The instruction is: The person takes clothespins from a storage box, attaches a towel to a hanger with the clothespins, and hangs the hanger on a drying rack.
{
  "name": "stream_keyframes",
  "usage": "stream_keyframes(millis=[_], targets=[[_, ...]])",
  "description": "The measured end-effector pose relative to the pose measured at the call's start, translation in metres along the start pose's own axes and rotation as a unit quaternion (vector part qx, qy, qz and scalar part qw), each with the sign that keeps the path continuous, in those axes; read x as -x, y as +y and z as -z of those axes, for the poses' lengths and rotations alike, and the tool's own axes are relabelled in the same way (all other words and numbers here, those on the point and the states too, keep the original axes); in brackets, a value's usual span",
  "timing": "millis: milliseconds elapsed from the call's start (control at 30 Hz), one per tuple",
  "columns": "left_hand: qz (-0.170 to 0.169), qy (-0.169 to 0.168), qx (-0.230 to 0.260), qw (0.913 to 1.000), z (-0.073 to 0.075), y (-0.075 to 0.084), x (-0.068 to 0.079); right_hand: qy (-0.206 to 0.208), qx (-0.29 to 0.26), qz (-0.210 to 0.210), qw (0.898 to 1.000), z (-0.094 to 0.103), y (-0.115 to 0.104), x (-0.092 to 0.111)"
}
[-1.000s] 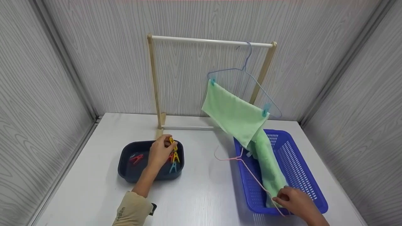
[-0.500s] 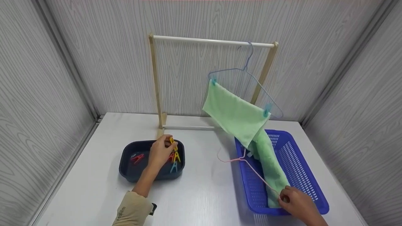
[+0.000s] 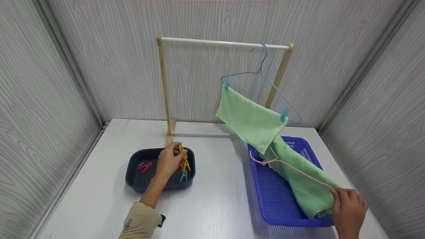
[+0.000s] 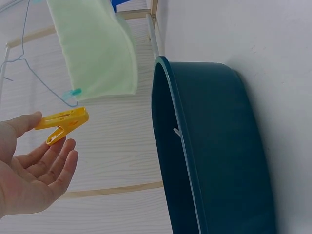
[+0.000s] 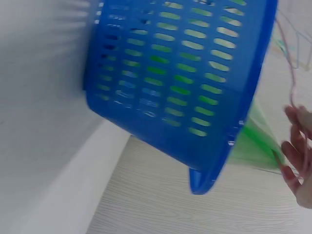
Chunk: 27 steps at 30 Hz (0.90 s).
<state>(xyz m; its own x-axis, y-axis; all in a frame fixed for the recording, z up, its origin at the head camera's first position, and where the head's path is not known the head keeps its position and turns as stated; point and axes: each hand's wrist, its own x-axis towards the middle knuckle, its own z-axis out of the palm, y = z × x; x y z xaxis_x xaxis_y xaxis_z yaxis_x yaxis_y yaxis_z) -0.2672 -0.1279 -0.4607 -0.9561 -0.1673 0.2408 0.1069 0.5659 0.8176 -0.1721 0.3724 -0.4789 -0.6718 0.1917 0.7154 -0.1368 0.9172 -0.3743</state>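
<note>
My left hand (image 3: 168, 162) pinches a yellow clothespin (image 4: 62, 122) over the dark tub (image 3: 132, 181). Lower in that tub lie red clothespins (image 3: 145, 168), another yellow one and a blue one (image 3: 183, 176). My right hand (image 3: 349, 207) grips one end of a pink wire hanger (image 3: 307, 175) beyond the basket's near right corner. A green towel (image 3: 307, 192) stretches beneath the hanger, its near end up at my right fingers. Its far part passes behind a pale green cloth (image 3: 250, 118), which two teal clothespins (image 3: 284, 116) fix to a blue wire hanger (image 3: 282, 94).
The blue perforated basket (image 3: 269, 221) stands on the right side of the white table (image 3: 215, 192). Behind it rises a wooden rack with a white top rod (image 3: 212, 42), from which the blue hanger hangs tilted. Patterned panels enclose the back and sides.
My right hand has moved to the right, drawing the pink hanger along and pulling the near end of the towel out over the basket's right rim. The left hand stays in place.
</note>
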Motion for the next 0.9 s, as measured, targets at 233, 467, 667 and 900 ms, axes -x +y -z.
stream_keyframes(millis=[233, 467, 667, 900], targets=[[0.001, 0.003, 0.002, 1.0, 0.0, 0.001, -0.001, 0.077, -0.082, -0.145, 0.983, -0.003, 0.014, -0.005], [0.012, -0.003, 0.0, 0.9999, 0.004, -0.001, 0.0, 0.091, -0.081, -0.141, 0.982, -0.002, 0.022, -0.006], [0.004, 0.0, 0.002, 1.0, 0.002, -0.003, 0.001, 0.103, -0.074, -0.107, 0.986, -0.007, 0.028, -0.006], [0.001, 0.003, 0.0, 1.0, 0.001, -0.003, 0.001, 0.083, -0.148, -0.232, 0.958, -0.005, 0.044, 0.0]])
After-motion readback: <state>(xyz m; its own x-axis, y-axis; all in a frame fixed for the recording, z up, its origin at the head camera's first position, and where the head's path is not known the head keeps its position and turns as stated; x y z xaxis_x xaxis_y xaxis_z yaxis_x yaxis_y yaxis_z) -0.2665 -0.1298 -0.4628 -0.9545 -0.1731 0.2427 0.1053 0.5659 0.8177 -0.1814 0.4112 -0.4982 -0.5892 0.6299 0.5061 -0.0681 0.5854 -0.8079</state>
